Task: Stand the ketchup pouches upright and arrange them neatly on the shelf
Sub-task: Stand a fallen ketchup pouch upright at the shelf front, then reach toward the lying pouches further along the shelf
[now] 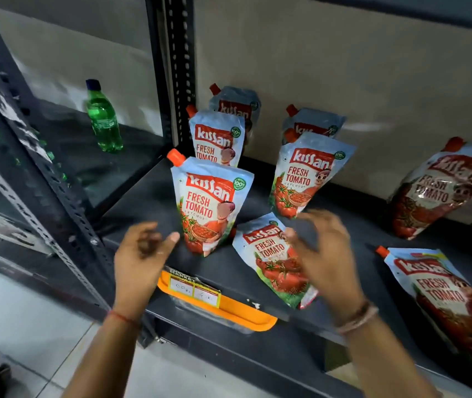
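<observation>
A dark metal shelf (pixel 148 193) against a beige wall holds glossy ketchup pouches (pixel 210 206), five upright at left, one flat (pixel 275 259) beneath the blurred right hand (pixel 325 254), two right ones partly cropped, while both it and the left hand (pixel 140 254) hover empty, fingers spread.
</observation>
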The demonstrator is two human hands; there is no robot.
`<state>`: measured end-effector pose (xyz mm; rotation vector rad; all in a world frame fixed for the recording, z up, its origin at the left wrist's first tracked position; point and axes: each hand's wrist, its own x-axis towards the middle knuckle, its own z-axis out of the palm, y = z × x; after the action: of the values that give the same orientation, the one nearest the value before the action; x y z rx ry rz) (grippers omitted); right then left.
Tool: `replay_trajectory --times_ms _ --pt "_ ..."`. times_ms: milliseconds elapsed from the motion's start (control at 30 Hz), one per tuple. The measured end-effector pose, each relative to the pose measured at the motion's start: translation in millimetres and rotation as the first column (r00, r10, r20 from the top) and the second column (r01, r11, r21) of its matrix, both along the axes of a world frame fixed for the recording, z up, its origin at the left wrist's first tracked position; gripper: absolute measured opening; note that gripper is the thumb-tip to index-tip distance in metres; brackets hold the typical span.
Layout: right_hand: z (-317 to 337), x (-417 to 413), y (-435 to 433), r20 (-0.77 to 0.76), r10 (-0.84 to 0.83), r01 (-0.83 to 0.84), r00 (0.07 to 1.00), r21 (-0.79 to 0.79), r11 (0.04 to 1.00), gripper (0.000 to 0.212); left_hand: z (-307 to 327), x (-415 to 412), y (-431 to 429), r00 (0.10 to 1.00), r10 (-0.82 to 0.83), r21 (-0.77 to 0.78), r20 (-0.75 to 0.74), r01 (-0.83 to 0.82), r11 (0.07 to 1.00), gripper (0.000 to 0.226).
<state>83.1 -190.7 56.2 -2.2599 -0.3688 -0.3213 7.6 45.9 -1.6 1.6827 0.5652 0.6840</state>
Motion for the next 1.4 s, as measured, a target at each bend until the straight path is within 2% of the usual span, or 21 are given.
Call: replay_trajectory --times_ms 33,67,100,133,167,200,233,367,433,500,600,667,833,1000,1067,1133,1167,1233,1300,1333,1400 --pt "-0.6 12.4 -17.9 -0.124 -0.007 -0.003 0.992 -0.074 0.997 0.041 2.5 -7.6 -16.8 0.998 0.059 -0.03 0.013 -0.058 0.998 0.018" --pt "-3.4 22.6 -31.3 -0.328 -0.009 -0.034 0.945 -0.125 0.992 0.055 3.0 -12.1 -37.0 0.999 0.038 -0.103 -0.026 -0.041 0.994 0.011" --pt "-12.5 31.5 -38.6 -0.517 -0.008 -0.078 0.856 -0.145 0.986 0.065 2.4 -12.1 -58.7 0.995 -0.065 -0.255 -0.077 0.043 0.966 0.011" --pt "-18.6 34.9 -42.2 -0.653 -0.003 -0.115 0.757 -0.138 0.984 0.067 2.7 -8.3 -82.6 0.969 -0.217 -0.468 -0.119 0.138 0.873 0.019" --pt "-24.9 36.4 -42.0 -0.74 0.022 -0.131 0.672 -0.089 0.987 0.064 4.0 -3.4 -104.0 0.918 -0.366 -0.652 -0.155 0.184 0.736 0.028" --pt "-28.1 35.8 -41.1 -0.778 0.049 -0.124 0.626 -0.037 0.992 0.06 6.5 0.9 -121.7 0.866 -0.472 -0.753 -0.167 0.198 0.628 0.035" --pt "-31.3 35.5 -41.6 -0.788 0.076 -0.119 0.612 0.003 0.993 0.057 8.8 5.0 -136.3 0.836 -0.526 -0.782 -0.158 0.219 0.583 0.038" --pt "-25.1 17.7 -46.2 -0.77 0.207 -0.204 0.603 0.102 0.974 0.045 9.0 5.0 -153.3 0.84 -0.528 -0.685 -0.128 0.31 0.659 0.02" --pt "-27.7 3.6 -52.3 -0.731 0.282 -0.218 0.622 0.184 0.958 0.043 6.0 -5.6 -151.0 0.801 -0.588 -0.652 -0.115 0.385 0.653 0.015" --pt "-34.4 -13.1 -57.3 -0.626 0.318 -0.166 0.712 0.289 0.943 0.031 3.2 -14.9 -148.9 0.776 -0.62 -0.597 -0.115 0.445 0.668 0.028" --pt "-36.4 -25.4 -57.4 -0.396 0.28 -0.127 0.875 0.369 0.921 0.029 9.1 -11.3 -138.7 0.791 -0.599 -0.353 -0.127 0.528 0.772 0.047" --pt "-36.3 -22.3 -48.5 -0.32 0.279 -0.134 0.905 0.409 0.903 0.026 12.1 4.9 -129.5 0.801 -0.59 -0.239 -0.097 0.557 0.795 0.042" --pt "-69.5 -6.3 -15.9 -0.295 0.293 -0.143 0.909 0.439 0.887 0.041 -6.3 49.2 -97.1 0.858 -0.498 -0.026 -0.129 0.499 0.866 0.049" --pt "-88.0 -8.1 -2.2 -0.27 0.159 -0.075 0.95 0.299 0.951 0.043 -19.1 41.7 -98.7 0.87 -0.467 0.005 -0.161 0.474 0.881 0.048" --pt "-84.9 -14.8 -1.7 -0.276 0.165 -0.069 0.947 0.325 0.943 0.047 -21.6 28.7 -108.9 0.918 -0.371 0.067 -0.138 0.382 0.922 0.045" --pt "-86.0 -29.6 -5.6 -0.259 0.144 -0.044 0.955 0.359 0.932 0.064 -22.9 12.3 -124.9 0.967 -0.226 0.106 -0.114 0.238 0.966 0.045" --pt "-85.9 -40.1 -10.6 -0.227 0.093 -0.016 0.969 0.317 0.948 0.073 -22.9 3.5 -134.0 0.983 -0.157 0.119 -0.097 0.168 0.979 0.043" --pt "-83.5 -60.5 -34.4 -0.049 -0.024 0.031 0.999 0.163 0.986 0.077 -21.0 -10.4 -156.2 0.993 -0.101 0.221 -0.06 0.112 0.969 0.043" --pt "-71.1 -69.2 -75.1 0.226 -0.113 0.109 0.968 0.031 0.994 0.07 -17.7 -18.2 -179.8 0.987 -0.155 0.282 -0.041 0.16 0.946 0.045" --pt "-61.8 -68.1 -99.3 0.325 -0.178 0.182 0.929 0.019 0.983 0.067 -14.6 -19.4 -191.1 0.975 -0.217 0.278 -0.036 0.219 0.935 0.043" --pt "-36.3 -63.3 -153.6 0.405 -0.345 0.345 0.847 0.076 0.936 0.065 -6.7 -19.7 -217.9 0.928 -0.371 0.207 -0.037 0.37 0.906 0.024"
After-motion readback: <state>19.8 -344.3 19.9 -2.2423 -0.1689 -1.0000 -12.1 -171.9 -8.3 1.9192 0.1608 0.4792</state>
